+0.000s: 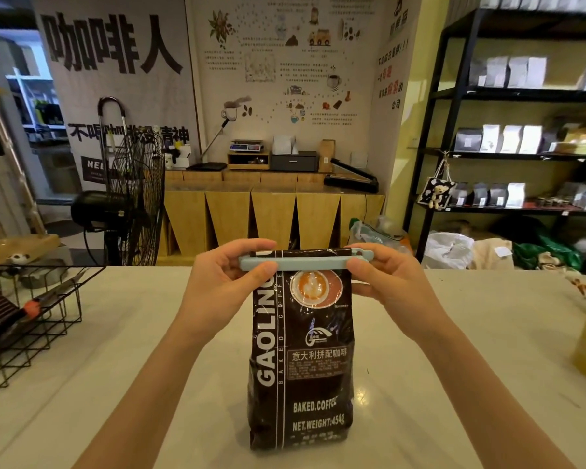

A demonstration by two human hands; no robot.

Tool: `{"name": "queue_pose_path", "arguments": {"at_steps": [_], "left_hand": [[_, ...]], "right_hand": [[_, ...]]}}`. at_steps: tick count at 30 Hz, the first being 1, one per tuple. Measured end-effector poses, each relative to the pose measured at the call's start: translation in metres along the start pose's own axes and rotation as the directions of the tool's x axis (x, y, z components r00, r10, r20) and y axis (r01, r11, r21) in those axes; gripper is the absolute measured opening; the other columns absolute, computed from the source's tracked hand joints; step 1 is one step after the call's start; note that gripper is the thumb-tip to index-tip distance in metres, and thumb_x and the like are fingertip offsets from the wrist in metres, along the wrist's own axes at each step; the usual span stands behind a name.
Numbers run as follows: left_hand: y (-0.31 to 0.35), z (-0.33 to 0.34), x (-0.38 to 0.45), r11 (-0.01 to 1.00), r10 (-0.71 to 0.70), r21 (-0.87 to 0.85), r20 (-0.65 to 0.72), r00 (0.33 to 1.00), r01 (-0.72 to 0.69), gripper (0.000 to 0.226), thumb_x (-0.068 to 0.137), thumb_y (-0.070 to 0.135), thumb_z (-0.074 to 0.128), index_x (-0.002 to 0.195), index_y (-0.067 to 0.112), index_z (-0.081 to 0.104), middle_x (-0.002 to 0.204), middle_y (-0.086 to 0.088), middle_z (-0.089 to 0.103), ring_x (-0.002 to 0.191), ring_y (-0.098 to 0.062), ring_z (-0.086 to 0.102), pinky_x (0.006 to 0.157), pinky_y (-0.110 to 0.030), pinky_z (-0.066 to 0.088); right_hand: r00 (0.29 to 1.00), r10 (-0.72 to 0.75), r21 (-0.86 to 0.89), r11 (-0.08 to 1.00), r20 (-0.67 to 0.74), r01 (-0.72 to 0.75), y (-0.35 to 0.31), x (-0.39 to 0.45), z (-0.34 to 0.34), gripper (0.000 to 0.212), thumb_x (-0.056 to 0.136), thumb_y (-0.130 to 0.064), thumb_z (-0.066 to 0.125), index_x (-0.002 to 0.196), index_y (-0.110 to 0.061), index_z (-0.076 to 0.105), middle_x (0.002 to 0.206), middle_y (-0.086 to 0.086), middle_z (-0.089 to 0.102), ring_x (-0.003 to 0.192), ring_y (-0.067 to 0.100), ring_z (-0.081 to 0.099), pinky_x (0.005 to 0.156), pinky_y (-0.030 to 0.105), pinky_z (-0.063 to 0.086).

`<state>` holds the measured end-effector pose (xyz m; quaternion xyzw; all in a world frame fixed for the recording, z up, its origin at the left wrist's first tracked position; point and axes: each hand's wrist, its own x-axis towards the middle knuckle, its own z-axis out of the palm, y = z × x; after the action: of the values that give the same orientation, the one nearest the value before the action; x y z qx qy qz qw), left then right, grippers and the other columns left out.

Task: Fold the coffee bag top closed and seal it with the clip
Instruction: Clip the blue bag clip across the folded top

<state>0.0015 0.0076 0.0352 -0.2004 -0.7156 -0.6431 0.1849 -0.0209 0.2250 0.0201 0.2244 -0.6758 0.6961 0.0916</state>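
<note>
Head view: clip [310, 264] across bag [301, 360] top, fingers [264, 268] at both ends.

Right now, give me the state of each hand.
Left hand: closed on the left end of the clip.
Right hand: closed on the clip's right end, across the coffee bag top.

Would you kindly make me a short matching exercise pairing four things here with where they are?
Things:
1. clip
2. bag
3. basket
4. fan

Places:
A. standing on the counter
B. on the floor behind the counter
C. across the bag's top, a hand at each end
D. at the counter's left edge

Pairs: 1-C, 2-A, 3-D, 4-B
</note>
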Motion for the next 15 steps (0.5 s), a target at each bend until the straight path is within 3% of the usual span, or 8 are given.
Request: {"name": "queue_pose_path", "arguments": {"at_steps": [2, 4, 6, 8, 11, 12, 15], "left_hand": [[0.002, -0.001, 0.0, 0.999, -0.025, 0.044, 0.036, 0.999, 0.023, 0.032, 0.078, 0.005, 0.06, 0.099, 0.029, 0.059, 0.088, -0.004, 0.065, 0.075, -0.007, 0.067, 0.058, -0.013, 0.054], [0.002, 0.002, 0.001, 0.967, -0.003, 0.255, 0.047, 0.999, -0.009, 0.039, 0.082, 0.011, 0.059, 0.115, 0.03, 0.052, 0.105, 0.001, 0.062, 0.094, -0.007, 0.061, 0.072, -0.013, 0.051], [0.008, 0.011, 0.0, 0.785, 0.181, 0.595, 0.046, 0.982, -0.173, 0.044, 0.084, 0.021, 0.056, 0.127, 0.023, 0.045, 0.127, 0.002, 0.052, 0.12, -0.007, 0.041, 0.099, -0.022, 0.035], [0.015, 0.027, -0.001, 0.567, 0.34, 0.749, 0.167, 0.925, -0.344, 0.046, 0.084, 0.035, 0.045, 0.127, 0.019, 0.045, 0.138, -0.002, 0.044, 0.13, -0.011, 0.029, 0.109, -0.034, 0.018], [0.024, 0.05, 0.003, 0.42, 0.253, 0.82, 0.305, 0.918, -0.388, 0.045, 0.09, 0.041, 0.034, 0.129, 0.021, 0.042, 0.138, -0.001, 0.047, 0.132, -0.016, 0.034, 0.113, -0.037, 0.012], [0.025, 0.054, 0.006, 0.418, 0.192, 0.829, 0.319, 0.928, -0.371, 0.042, 0.092, 0.04, 0.033, 0.13, 0.023, 0.041, 0.133, 0.002, 0.051, 0.126, -0.014, 0.04, 0.111, -0.035, 0.019], [0.03, 0.056, 0.014, 0.442, 0.125, 0.815, 0.358, 0.925, -0.375, 0.037, 0.093, 0.039, 0.035, 0.125, 0.025, 0.045, 0.116, 0.004, 0.059, 0.104, -0.012, 0.053, 0.089, -0.029, 0.04]], "right_hand": [[1.0, -0.009, -0.001, 1.0, -0.024, 0.009, 0.001, 0.0, 0.001, 0.023, 0.067, -0.026, 0.064, 0.089, -0.02, 0.067, 0.08, -0.002, 0.075, 0.085, 0.019, 0.07, 0.072, 0.03, 0.059], [0.999, -0.017, -0.003, 1.0, -0.044, 0.017, 0.001, 0.0, 0.002, 0.021, 0.07, -0.023, 0.064, 0.09, -0.017, 0.067, 0.078, -0.002, 0.075, 0.083, 0.019, 0.07, 0.069, 0.029, 0.06], [0.998, -0.022, -0.009, 1.0, -0.063, 0.022, 0.001, 0.0, 0.003, 0.014, 0.076, -0.015, 0.064, 0.089, -0.017, 0.066, 0.077, -0.002, 0.075, 0.082, 0.017, 0.071, 0.066, 0.026, 0.059], [0.996, -0.048, -0.025, 0.999, -0.074, 0.046, 0.0, -0.001, 0.005, 0.011, 0.079, -0.01, 0.062, 0.086, -0.018, 0.066, 0.073, -0.005, 0.075, 0.077, 0.014, 0.071, 0.062, 0.022, 0.058], [0.995, -0.076, -0.031, 0.997, -0.07, 0.074, -0.003, -0.003, 0.006, 0.01, 0.078, -0.009, 0.062, 0.086, -0.015, 0.066, 0.07, -0.007, 0.075, 0.071, 0.011, 0.071, 0.06, 0.019, 0.056], [0.994, -0.082, -0.028, 0.996, -0.071, 0.08, -0.004, -0.004, 0.005, 0.01, 0.078, -0.008, 0.063, 0.086, -0.014, 0.066, 0.069, -0.007, 0.075, 0.07, 0.01, 0.071, 0.06, 0.019, 0.056], [0.993, -0.101, -0.021, 0.995, -0.057, 0.1, -0.005, -0.005, 0.003, 0.013, 0.078, -0.005, 0.063, 0.084, -0.015, 0.067, 0.067, -0.007, 0.075, 0.068, 0.009, 0.07, 0.058, 0.017, 0.055]]}}
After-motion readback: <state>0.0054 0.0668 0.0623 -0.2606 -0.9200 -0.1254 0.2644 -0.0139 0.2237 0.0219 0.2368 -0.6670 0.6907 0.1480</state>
